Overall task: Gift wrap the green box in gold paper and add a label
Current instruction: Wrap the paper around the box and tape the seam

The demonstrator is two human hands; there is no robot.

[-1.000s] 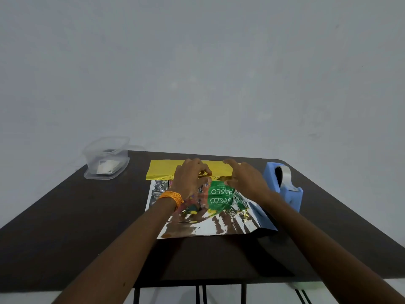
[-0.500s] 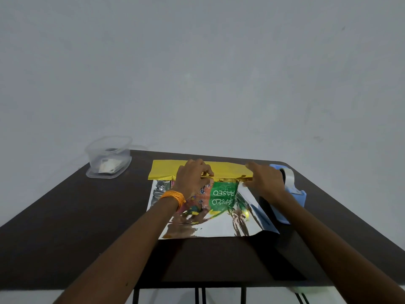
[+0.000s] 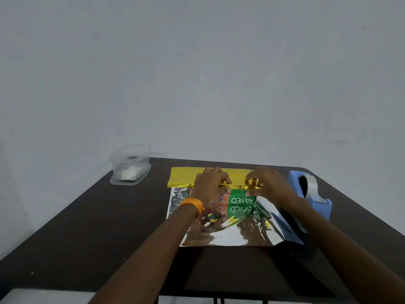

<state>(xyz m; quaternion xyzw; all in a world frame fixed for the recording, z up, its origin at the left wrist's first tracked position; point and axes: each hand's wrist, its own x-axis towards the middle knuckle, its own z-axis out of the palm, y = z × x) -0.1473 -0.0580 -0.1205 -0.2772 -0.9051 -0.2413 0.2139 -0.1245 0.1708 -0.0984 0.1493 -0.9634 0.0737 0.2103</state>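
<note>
Gold paper (image 3: 184,177), silver side up, lies spread on the dark bench (image 3: 87,216) with the green box (image 3: 241,205) at its middle. The left hand (image 3: 210,186) and right hand (image 3: 270,186) both pinch the far flap's folded edge over the box. The slick foil may slip or crease askew if either pinch loosens before tape from the blue dispenser (image 3: 317,202) holds it.

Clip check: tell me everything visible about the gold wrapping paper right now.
The gold paper is a shiny foil sheet lying flat on the dark table, its creased, mirror-like silver inside facing up. Its far edge is folded over, showing a gold strip. The green box sits on it. The left hand and right hand both pinch the fold at the box's far edge. Its right side reaches the blue tape dispenser.
</note>
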